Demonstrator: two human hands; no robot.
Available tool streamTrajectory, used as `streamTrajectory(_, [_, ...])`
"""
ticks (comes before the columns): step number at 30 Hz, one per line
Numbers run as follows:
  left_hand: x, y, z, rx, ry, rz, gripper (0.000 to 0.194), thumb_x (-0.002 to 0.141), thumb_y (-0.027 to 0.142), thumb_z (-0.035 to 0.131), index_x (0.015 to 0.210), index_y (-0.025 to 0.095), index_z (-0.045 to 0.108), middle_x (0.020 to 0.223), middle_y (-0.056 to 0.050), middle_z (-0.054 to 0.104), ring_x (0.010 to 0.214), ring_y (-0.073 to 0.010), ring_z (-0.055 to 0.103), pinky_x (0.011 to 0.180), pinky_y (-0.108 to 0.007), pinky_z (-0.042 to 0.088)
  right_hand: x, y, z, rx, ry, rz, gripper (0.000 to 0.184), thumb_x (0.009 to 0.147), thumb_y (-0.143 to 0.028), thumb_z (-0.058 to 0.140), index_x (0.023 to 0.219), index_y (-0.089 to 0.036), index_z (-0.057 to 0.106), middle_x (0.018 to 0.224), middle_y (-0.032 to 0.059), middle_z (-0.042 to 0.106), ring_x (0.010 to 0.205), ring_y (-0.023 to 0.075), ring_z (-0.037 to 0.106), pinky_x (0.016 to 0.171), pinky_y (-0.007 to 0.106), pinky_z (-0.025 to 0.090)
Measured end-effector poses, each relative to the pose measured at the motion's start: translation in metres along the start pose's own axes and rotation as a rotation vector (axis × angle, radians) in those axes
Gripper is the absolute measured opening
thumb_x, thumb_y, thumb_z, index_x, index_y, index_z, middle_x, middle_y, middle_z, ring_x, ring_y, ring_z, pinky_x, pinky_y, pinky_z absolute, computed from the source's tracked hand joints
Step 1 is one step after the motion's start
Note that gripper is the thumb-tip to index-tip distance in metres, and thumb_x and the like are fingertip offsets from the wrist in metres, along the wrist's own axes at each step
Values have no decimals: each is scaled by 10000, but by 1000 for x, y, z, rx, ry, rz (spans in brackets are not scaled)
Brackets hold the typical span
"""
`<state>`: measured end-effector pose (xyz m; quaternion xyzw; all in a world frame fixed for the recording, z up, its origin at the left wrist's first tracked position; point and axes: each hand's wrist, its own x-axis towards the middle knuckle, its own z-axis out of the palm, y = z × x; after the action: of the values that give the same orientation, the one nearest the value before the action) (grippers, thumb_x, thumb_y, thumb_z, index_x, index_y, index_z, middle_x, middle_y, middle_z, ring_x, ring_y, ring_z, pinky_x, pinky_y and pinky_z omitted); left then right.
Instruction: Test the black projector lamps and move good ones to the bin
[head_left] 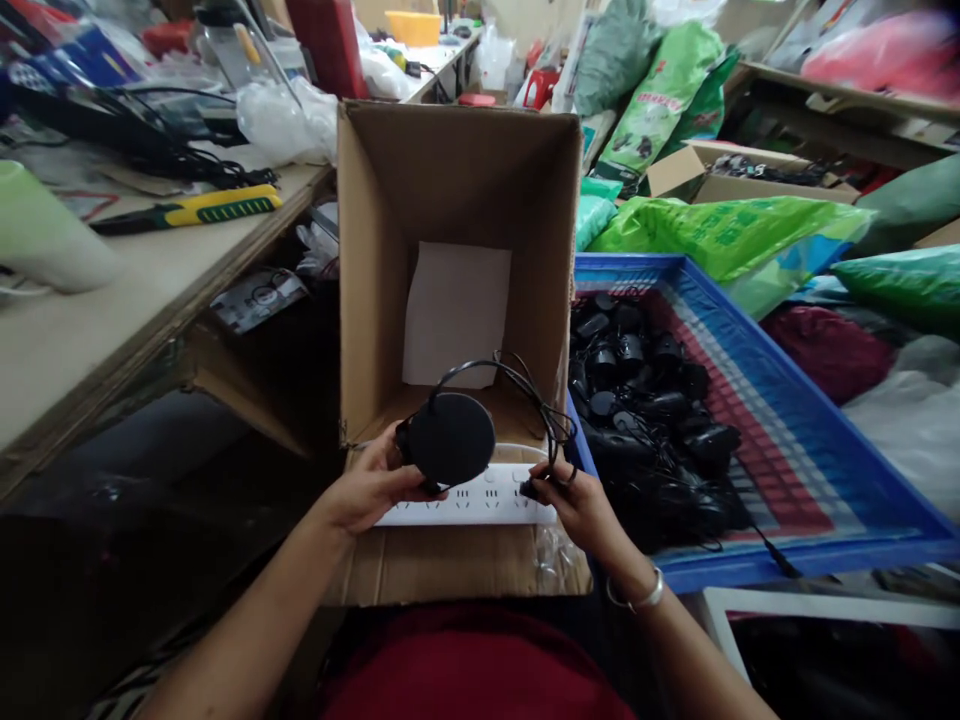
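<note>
My left hand (pixel 379 480) grips a round black device (pixel 452 440) by its left side, its flat disc face turned toward me. A black cable (pixel 517 372) arcs from the device over to my right hand (pixel 574 500), whose fingers are closed on the bunched cable near a small dark end. Just beneath both hands lies a white power strip (pixel 480 512), resting on a cardboard flap (pixel 457 565). Whether the cable's end touches a socket I cannot tell. Behind the device stands an open cardboard box (pixel 375 250) with a pale sheet (pixel 459 310) inside.
To the right, a blue crate (pixel 825 430) holds many black devices (pixel 637 380) with cables. At left is a worktable (pixel 45 350) with yellow-handled pliers or cutters (pixel 217 205) and a pale green object (pixel 37 230). Green bags (pixel 720 235) lie behind the crate.
</note>
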<state>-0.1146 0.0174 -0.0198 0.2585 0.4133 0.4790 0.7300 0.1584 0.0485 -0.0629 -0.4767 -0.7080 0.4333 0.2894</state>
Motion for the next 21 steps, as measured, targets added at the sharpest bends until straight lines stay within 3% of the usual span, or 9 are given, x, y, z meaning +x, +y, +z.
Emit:
streamTrajectory(5, [4, -2, -4, -49, 90, 43, 524, 604, 153, 784, 1029, 218, 485, 972, -20, 613, 820, -218, 637, 691, -429, 571, 6, 1, 0, -49, -69, -65, 102, 855, -249, 513, 861, -188, 594, 796, 39, 643, 738, 175, 630, 683, 288, 503])
streamTrajectory(11, [9, -4, -10, -75, 130, 70, 511, 614, 133, 773, 1028, 227, 489, 1026, -18, 591, 854, -214, 625, 705, -432, 563, 8, 8, 1, -124, -162, -126, 114, 850, -226, 525, 872, -226, 637, 812, 46, 675, 744, 194, 642, 674, 302, 513])
streamTrajectory(16, [21, -8, -17, -58, 190, 163, 504, 607, 201, 795, 1015, 239, 501, 1054, -14, 572, 876, -211, 602, 731, -402, 541, 1, 13, 7, -176, -77, -261, 217, 865, -171, 452, 915, -267, 641, 843, 57, 672, 777, 216, 651, 693, 334, 534])
streamTrajectory(21, [39, -13, -17, -59, 119, 287, 527, 615, 168, 787, 1038, 265, 488, 1007, 4, 564, 882, -170, 552, 727, -280, 495, -3, 40, 13, -209, 31, -417, 399, 791, -90, 505, 1046, -390, 573, 869, 13, 686, 780, 234, 666, 640, 339, 568])
